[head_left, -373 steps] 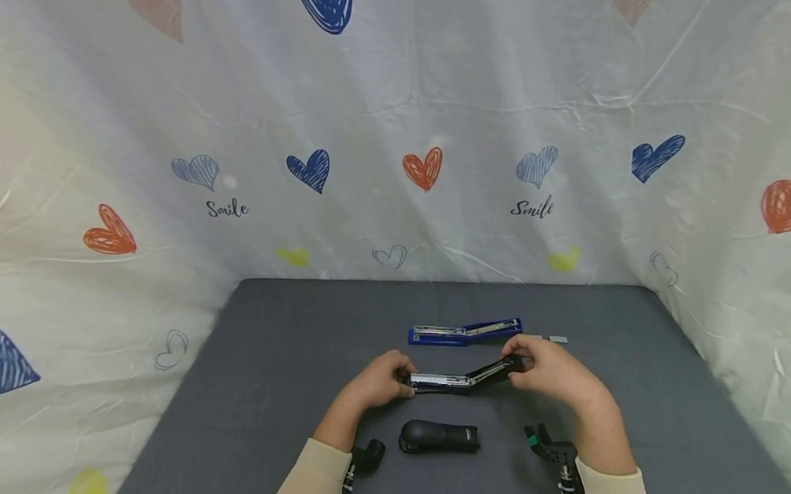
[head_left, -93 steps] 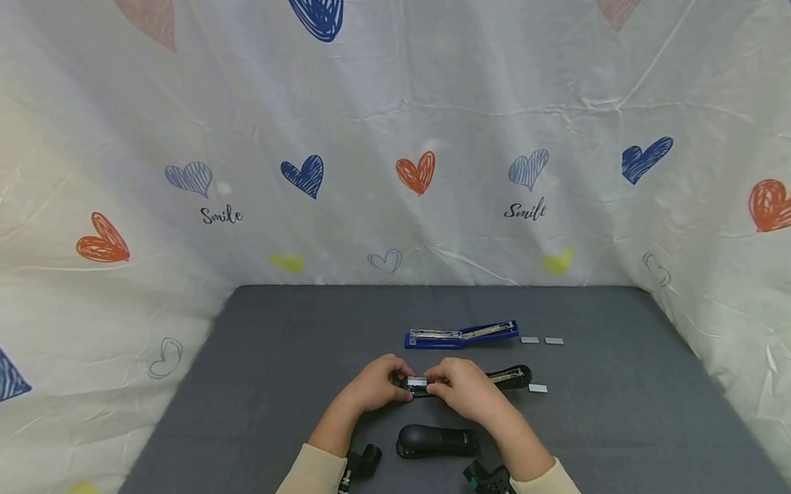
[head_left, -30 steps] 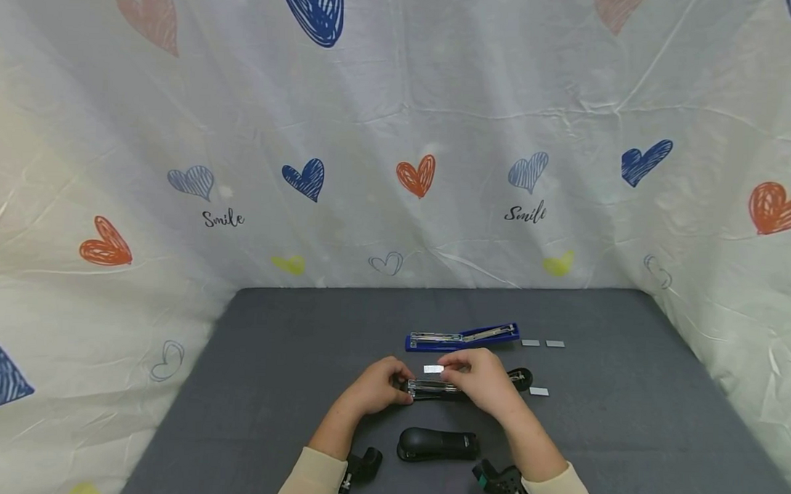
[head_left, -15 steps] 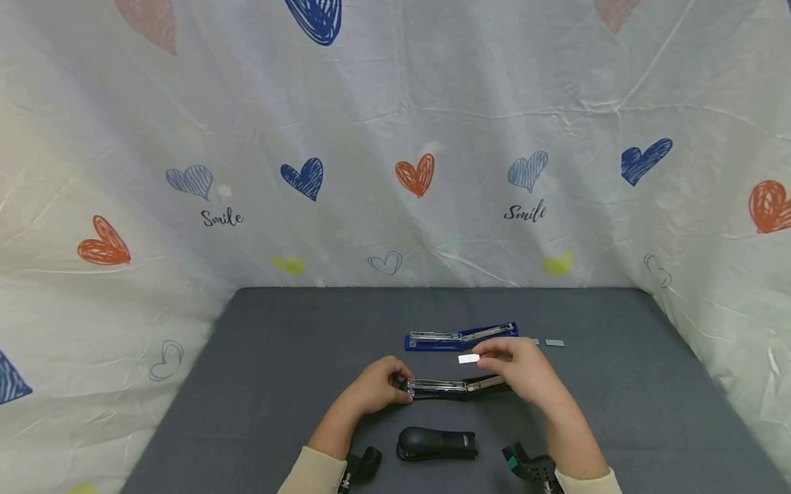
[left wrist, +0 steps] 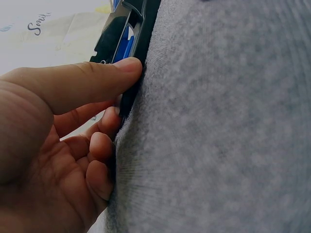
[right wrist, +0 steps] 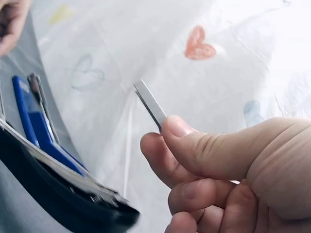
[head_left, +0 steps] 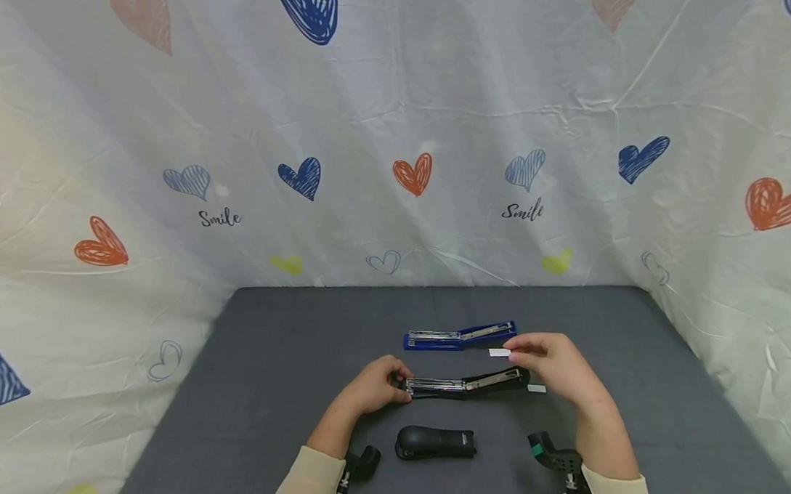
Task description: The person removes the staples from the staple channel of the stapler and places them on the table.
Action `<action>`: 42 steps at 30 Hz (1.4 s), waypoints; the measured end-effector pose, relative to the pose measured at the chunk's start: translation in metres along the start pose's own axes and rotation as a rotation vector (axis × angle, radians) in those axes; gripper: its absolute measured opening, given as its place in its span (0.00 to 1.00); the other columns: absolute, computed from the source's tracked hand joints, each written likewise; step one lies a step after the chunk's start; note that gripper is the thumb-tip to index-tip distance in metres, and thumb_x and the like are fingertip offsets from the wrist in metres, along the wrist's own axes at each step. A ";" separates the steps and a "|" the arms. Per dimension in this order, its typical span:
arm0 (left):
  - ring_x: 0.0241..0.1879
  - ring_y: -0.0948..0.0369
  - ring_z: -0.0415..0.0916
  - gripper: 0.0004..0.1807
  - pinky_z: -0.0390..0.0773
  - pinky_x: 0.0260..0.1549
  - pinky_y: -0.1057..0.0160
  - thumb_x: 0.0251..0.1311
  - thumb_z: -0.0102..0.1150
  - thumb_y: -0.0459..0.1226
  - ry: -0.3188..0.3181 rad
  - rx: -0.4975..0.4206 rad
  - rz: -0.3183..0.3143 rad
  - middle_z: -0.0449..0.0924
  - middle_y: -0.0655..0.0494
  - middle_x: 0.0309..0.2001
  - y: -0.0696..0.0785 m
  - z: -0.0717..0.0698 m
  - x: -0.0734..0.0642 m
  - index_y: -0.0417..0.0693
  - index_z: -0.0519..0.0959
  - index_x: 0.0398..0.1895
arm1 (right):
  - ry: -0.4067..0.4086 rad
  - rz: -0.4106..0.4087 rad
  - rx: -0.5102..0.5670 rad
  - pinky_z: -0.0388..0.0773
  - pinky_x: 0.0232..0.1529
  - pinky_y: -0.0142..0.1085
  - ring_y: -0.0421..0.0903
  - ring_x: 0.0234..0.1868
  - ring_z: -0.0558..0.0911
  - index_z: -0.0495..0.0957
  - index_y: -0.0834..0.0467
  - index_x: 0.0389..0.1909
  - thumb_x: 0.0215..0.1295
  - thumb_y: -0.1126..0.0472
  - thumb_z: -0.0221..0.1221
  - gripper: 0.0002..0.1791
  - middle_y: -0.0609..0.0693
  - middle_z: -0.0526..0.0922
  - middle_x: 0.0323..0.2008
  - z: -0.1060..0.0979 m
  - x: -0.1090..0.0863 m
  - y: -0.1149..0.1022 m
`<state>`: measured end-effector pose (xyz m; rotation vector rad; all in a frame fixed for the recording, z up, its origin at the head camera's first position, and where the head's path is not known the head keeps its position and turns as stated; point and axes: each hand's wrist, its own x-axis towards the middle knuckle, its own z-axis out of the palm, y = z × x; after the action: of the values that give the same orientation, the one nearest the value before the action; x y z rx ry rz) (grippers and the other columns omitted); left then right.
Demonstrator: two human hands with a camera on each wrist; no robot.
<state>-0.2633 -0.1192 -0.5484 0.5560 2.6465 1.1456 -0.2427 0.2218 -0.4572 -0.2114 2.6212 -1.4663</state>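
In the head view, my left hand (head_left: 378,383) grips the left end of a black stapler (head_left: 495,381) that lies opened out, its metal staple channel facing up. The left wrist view shows the thumb (left wrist: 127,66) pressed on the edge of its black body. My right hand (head_left: 555,360) pinches a strip of staples (head_left: 499,352) between thumb and index finger, above the table and behind the black stapler's right arm. In the right wrist view the silver strip (right wrist: 150,104) sticks out past the fingertips. The other fingers curl loosely below.
An opened blue stapler (head_left: 433,341) lies behind the black one. Another staple strip (head_left: 536,388) rests at the black stapler's right end. A closed black stapler (head_left: 435,443) lies in front. Patterned cloth (head_left: 396,218) rises behind the grey table (head_left: 301,331).
My right hand has lifted the staple strip off the black stapler's channel and carried it right and back. It now covers the strips beside the blue stapler. My left hand stays put.
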 end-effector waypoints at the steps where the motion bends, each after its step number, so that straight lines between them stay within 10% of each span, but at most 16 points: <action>1: 0.35 0.62 0.68 0.15 0.70 0.35 0.60 0.52 0.79 0.34 -0.001 0.001 -0.001 0.73 0.59 0.38 0.000 0.000 0.000 0.48 0.86 0.43 | -0.001 0.010 0.001 0.70 0.26 0.37 0.45 0.25 0.69 0.84 0.64 0.52 0.71 0.63 0.64 0.13 0.53 0.83 0.36 -0.002 -0.001 0.002; 42: 0.32 0.61 0.66 0.15 0.70 0.33 0.60 0.54 0.78 0.34 -0.021 -0.011 -0.030 0.73 0.59 0.38 0.002 -0.001 0.001 0.48 0.86 0.45 | -0.031 0.264 -0.160 0.75 0.32 0.41 0.47 0.34 0.77 0.85 0.70 0.45 0.65 0.67 0.66 0.11 0.54 0.86 0.37 -0.054 -0.011 0.102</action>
<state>-0.2636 -0.1181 -0.5463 0.5215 2.6206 1.1386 -0.2473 0.3217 -0.5157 0.0939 2.6208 -1.1616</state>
